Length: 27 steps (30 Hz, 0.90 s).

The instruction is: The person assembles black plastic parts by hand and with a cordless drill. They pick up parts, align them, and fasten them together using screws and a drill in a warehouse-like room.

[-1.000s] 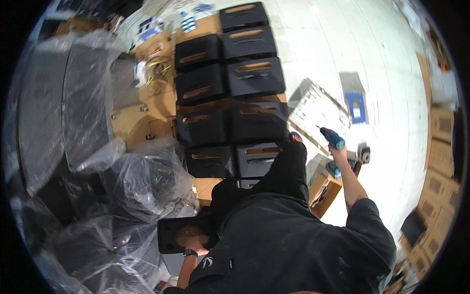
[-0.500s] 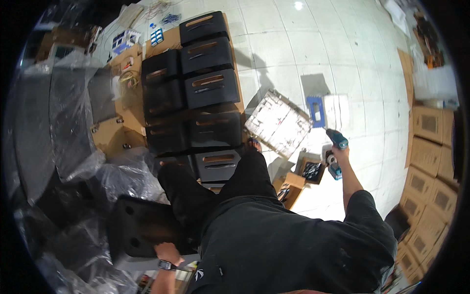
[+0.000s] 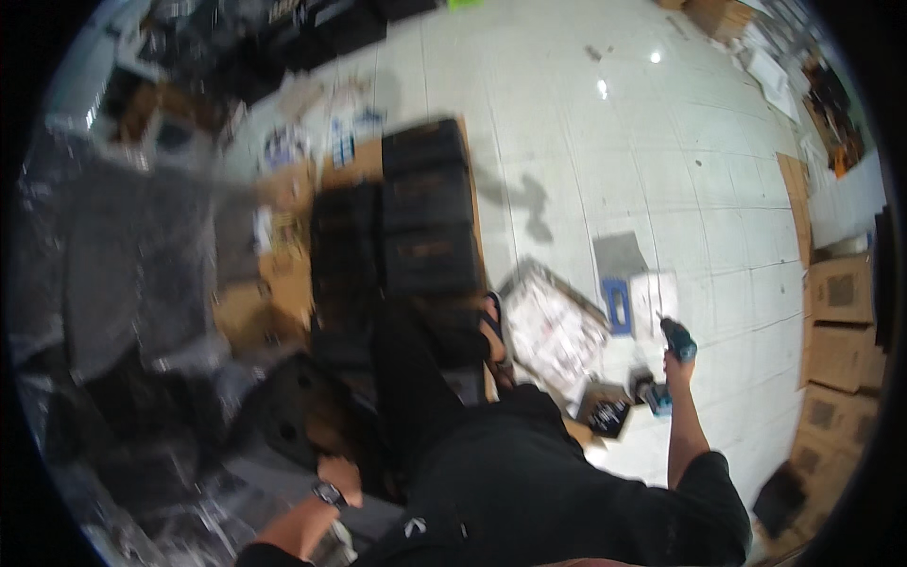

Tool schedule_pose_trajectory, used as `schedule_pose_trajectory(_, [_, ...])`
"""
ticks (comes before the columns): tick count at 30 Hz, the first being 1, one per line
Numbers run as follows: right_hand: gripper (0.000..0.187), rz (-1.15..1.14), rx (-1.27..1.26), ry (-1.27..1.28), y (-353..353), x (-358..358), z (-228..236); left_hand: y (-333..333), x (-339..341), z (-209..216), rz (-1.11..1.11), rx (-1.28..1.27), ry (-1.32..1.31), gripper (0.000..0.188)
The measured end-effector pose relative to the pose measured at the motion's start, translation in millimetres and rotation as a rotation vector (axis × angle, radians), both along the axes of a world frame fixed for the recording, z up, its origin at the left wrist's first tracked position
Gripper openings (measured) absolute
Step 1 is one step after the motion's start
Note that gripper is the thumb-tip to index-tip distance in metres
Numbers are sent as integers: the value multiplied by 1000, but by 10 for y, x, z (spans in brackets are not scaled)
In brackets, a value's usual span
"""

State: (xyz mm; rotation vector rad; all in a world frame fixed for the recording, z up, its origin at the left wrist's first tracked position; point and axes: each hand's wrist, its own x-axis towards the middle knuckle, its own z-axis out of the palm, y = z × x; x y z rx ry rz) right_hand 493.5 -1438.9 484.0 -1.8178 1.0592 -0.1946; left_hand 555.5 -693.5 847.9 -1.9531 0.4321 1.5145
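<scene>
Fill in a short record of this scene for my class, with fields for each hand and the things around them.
Left hand: the left hand is on a black box with round holes; blur hides its exact grip
Left wrist: dark watch
Right hand: the right hand holds a drill, bit pointing away from the person
Ahead: more black boxes, side by side
Left side: clear plastic sheeting
Right side: stacked cartons
Floor: pale tiles, with a blue frame

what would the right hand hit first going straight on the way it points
Likely the flat white piece on the floor ahead of its drill; depth is unclear, so the right hand might pass above it.
</scene>
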Motion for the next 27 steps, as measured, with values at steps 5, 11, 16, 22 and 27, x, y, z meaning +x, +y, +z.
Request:
schedule_pose_trajectory(5, [12,-143,214,-81,388,1076,-89,-311,897,-447,72,44,5,65])
schedule_pose_trajectory(11, [34,102,174,-299,-233,3125,186,-819,2511,-1425,1,22,-26,35])
schedule_pose_trajectory(16, [61,240,123,-261,-1394,4630,697,-1037,3979,-2554,-107,12,-113,24])
schedule_pose_trajectory(22, [67,305,131,-232,-2158,5482,905,-1516,4759,-2930,-68,-135,-60,26])
schedule_pose_trajectory(27, [42,156,124,-199,-2833,5631,1244,-3329,5724,-1609,-155,-178,-47,30])
